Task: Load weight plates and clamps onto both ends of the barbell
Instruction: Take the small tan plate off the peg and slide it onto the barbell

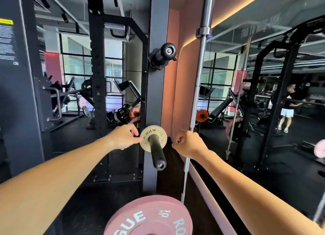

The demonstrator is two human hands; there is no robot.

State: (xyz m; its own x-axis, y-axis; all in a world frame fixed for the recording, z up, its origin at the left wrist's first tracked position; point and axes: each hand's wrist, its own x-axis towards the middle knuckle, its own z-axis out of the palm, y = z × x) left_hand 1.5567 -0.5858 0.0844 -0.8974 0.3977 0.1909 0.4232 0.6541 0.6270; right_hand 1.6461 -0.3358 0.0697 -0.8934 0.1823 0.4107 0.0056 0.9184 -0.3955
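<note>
A small tan Rogue weight plate (152, 138) sits on a black storage peg (157, 152) that juts from the grey rack upright (154, 94). My left hand (123, 138) pinches the plate's left edge with thumb and fingers. To the right of the plate is my right hand (189, 144), fingers curled, a small gap between it and the rim; I see nothing in it. A pink 10 kg Rogue bumper plate (149, 217) lies below at the bottom edge. Higher up the upright, a second peg (166, 51) carries black clamps (155, 62).
A silver barbell (202, 72) stands upright just right of my right hand, against a pink wall (182, 87). A mirror (263, 94) on the right reflects racks and a standing person. More racks, benches and plates fill the dark-floored background on the left.
</note>
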